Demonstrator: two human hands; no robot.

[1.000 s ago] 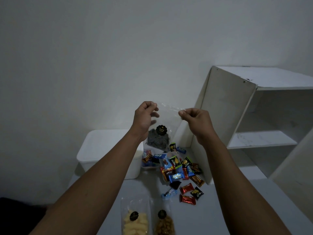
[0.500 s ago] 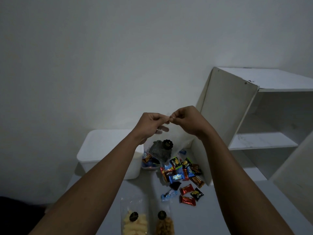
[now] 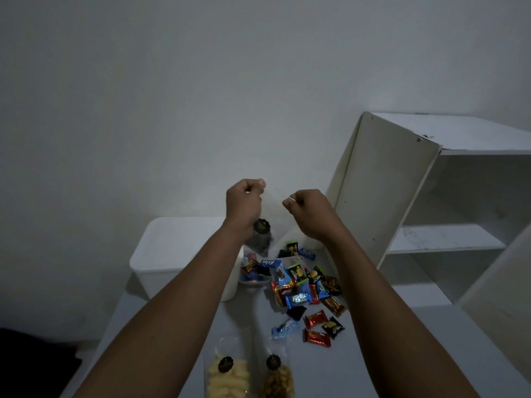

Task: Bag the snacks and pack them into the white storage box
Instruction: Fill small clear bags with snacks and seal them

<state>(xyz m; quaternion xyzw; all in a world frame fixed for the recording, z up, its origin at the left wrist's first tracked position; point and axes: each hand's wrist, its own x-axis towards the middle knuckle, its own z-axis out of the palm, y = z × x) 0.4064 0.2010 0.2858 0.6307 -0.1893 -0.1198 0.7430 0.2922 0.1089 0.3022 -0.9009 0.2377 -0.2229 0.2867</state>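
1. Clear bag (image 3: 274, 209) of dark snacks hangs in the air between 2 grips. It is held over the far part of the counter (image 3: 373, 363), near the white storage box (image 3: 172, 248).
2. Each grip pinches the bag's top edge: the left hand (image 3: 244, 203) at 1 corner, the right hand (image 3: 310, 214) at the other, with the remaining fingers curled in.
3. The step looks like sealing the mouth. To do it well, keep the edge taut and level, let the contents settle low, and press along the whole strip so no gap is left.
4. Both fists are raised and apart, the left slightly higher. The forearms reach forward and converge.
5. Loose wrapped snacks (image 3: 304, 282) lie scattered below the bag, and 2 filled bags (image 3: 227, 374) rest at the near edge. A white shelf unit (image 3: 388, 196) stands to the right.
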